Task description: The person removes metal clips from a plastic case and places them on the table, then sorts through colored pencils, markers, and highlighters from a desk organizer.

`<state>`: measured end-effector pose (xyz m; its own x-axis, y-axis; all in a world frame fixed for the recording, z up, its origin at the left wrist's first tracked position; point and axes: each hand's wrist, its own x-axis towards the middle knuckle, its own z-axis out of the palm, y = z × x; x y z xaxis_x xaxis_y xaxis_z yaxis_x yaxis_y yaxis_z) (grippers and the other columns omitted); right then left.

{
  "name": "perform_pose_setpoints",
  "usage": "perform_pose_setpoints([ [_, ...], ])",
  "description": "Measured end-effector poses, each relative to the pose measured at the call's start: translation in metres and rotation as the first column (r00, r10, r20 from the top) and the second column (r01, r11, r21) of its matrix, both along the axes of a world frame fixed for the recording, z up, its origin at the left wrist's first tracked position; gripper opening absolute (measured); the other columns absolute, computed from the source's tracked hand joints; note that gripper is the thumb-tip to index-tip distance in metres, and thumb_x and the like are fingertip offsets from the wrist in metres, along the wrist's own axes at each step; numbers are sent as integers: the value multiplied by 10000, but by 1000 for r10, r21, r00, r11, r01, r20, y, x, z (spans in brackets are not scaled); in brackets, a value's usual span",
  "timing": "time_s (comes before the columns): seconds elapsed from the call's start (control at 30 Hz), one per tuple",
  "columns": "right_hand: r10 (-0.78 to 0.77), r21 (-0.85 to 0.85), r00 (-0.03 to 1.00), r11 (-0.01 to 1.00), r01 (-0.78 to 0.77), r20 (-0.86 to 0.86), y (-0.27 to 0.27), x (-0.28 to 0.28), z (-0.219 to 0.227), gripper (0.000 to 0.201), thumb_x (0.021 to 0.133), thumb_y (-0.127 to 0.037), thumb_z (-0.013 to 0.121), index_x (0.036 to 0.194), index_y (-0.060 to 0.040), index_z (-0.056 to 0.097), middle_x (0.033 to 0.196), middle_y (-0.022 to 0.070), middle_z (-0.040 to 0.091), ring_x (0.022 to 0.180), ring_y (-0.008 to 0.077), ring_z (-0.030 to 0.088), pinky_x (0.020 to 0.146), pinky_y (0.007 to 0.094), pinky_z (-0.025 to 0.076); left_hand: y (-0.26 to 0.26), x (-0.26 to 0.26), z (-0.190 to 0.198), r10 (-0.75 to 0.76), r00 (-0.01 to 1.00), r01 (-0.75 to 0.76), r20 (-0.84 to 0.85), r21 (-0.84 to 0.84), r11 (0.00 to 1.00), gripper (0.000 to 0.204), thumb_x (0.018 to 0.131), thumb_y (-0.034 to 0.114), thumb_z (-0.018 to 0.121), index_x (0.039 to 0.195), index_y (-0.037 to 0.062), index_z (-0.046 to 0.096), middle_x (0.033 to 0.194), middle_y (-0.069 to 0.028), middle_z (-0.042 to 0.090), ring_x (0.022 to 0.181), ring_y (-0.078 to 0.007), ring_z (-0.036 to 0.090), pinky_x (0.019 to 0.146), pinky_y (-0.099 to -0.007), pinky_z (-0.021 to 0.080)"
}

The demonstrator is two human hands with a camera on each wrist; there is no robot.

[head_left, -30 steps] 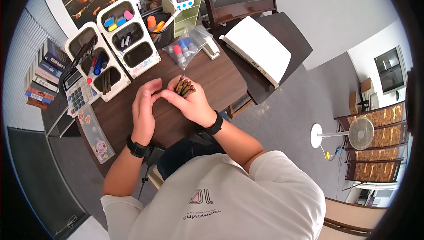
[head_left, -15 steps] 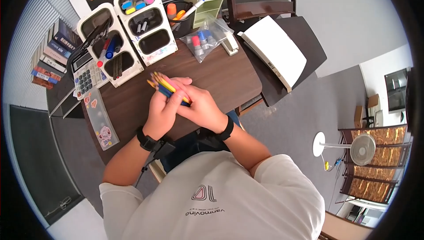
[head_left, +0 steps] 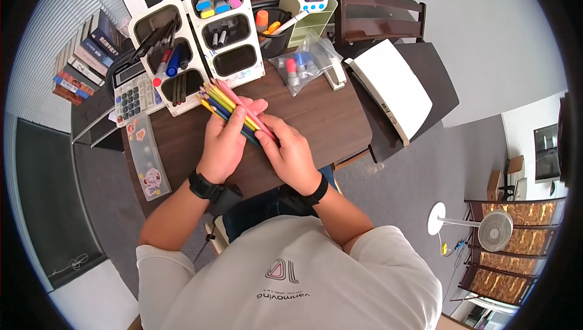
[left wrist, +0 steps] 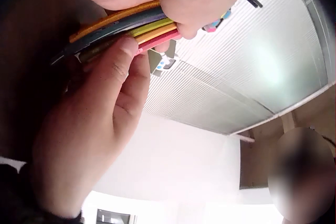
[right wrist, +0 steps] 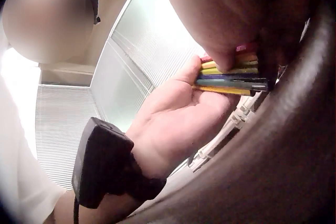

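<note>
A bundle of colored pencils [head_left: 226,100] in pink, yellow, blue, green and orange slants over the table, pointed ends toward the organizer. My left hand [head_left: 222,147] grips the bundle from the left, thumb lying across the pencils. On the other side, my right hand [head_left: 290,152] pinches the blunt ends between thumb and fingers. In the left wrist view, the colored pencils [left wrist: 123,28] run between the two hands, the right thumb pressing near their ends. The right wrist view shows the pencils [right wrist: 226,83] lying side by side against the left palm.
Beyond the hands stands a white compartment organizer [head_left: 240,78] with markers, pens and dark pencils. Right of it are a black mesh pen cup [head_left: 273,43], a bag of small bottles [head_left: 306,65] and a stapler [head_left: 335,75]. A calculator [head_left: 136,100] and stickered case [head_left: 147,154] lie left.
The pencil bundle, first upright in my right hand, now lies slanted with its points away. My left hand has moved from beside it to gripping it; my right has shifted to the blunt ends.
</note>
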<state>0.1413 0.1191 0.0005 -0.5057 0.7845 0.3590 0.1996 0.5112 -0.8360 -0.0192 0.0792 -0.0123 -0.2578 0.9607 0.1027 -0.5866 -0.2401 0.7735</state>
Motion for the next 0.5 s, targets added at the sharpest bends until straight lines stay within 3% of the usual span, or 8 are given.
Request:
perform_pose_setpoints([
  [0.03,-12,56,1000,998,11,23,2,0,-1,319,982,-96,722,1289,-38,659,1089,205,732,950,398,707,852,443,564,0,0,2,-2,1000,2,-2,5,1000,250,1136,187,522,1304,15,588,1306,-192,697,1309,-336,633,1135,-488,495],
  [0.13,-16,104,999,994,19,-29,3,1,-1,272,978,-77,718,1244,-33,681,1062,190,733,938,390,690,863,454,552,-4,-2,5,13,972,-7,-233,24,1000,270,1103,90,557,1318,-54,633,1313,-180,709,1252,-264,669,1091,-394,524],
  [0.3,-11,43,997,999,14,-77,3,2,-3,239,971,-53,714,1207,-20,699,1070,179,735,965,382,686,863,448,554,-10,-4,19,16,897,-6,-441,25,1000,280,1077,77,607,1314,-60,665,1335,-166,716,1248,-226,668,1097,-369,507],
  [0.37,-13,23,993,1000,16,-114,3,4,-4,232,969,-47,711,1198,-14,701,1073,177,734,971,384,683,865,449,551,-10,-7,21,-2,789,49,-614,59,997,254,1071,41,597,1292,-63,663,1328,-175,704,1284,-300,664,1149,-433,482],
  [0.43,6,-46,995,999,-11,-103,2,5,-6,248,961,-35,706,1208,-12,699,1061,179,728,969,389,673,862,451,545,-9,-5,20,-57,821,88,-569,27,996,246,1066,34,596,1278,-56,681,1346,-172,701,1309,-291,648,1167,-428,460],
  [0.5,17,-5,995,1000,-17,-102,5,4,-7,253,958,-35,706,1210,-16,700,1058,178,723,971,392,668,864,455,541,-6,-5,19,-34,741,91,-670,50,995,275,1049,41,623,1307,-33,683,1329,-161,722,1309,-243,639,1127,-384,486],
])
